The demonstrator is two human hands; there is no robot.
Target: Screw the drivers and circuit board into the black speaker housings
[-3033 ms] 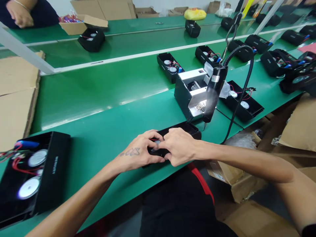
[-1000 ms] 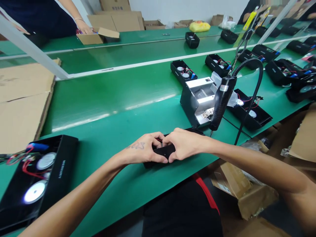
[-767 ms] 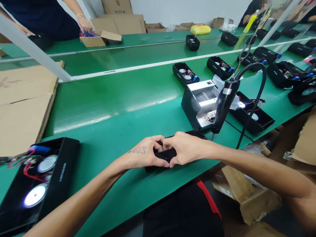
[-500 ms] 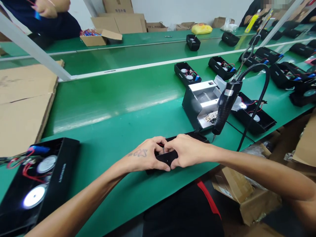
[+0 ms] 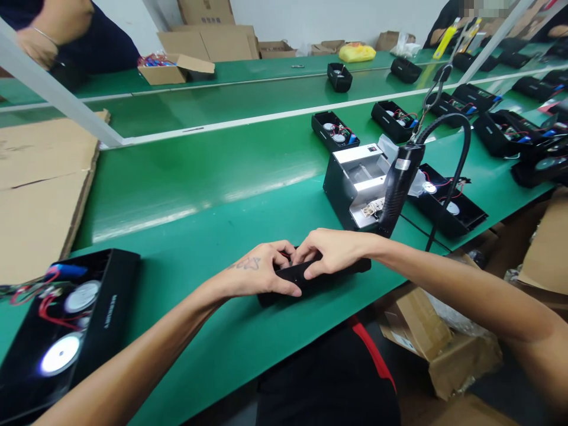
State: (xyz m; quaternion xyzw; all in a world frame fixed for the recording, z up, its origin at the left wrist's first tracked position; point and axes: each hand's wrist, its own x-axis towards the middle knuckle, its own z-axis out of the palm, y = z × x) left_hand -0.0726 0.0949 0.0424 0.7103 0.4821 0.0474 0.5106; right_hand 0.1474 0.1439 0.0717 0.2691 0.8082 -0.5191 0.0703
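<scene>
A black speaker housing (image 5: 323, 277) lies at the near edge of the green bench (image 5: 199, 236). My left hand (image 5: 255, 277), tattooed on its back, is curled over the housing's left end with the thumb along its near side. My right hand (image 5: 331, 251) rests on top of the housing, fingers bent and pressing into its open middle beside my left fingers. What the fingertips touch inside is hidden. A black electric screwdriver (image 5: 396, 188) hangs on a cable just right of my hands.
An open black housing with round speakers and red wires (image 5: 66, 322) sits at the near left. A grey metal screw feeder (image 5: 355, 183) stands behind my hands. Several more housings line the belt to the right. Cardboard sheets (image 5: 39, 189) lie left; another person's arm (image 5: 44, 35) is far left.
My right hand has lifted off the housing's near side and its fingers now lie on top. The left hand keeps its hold. The person at far left pulled a hand back from the cardboard box.
</scene>
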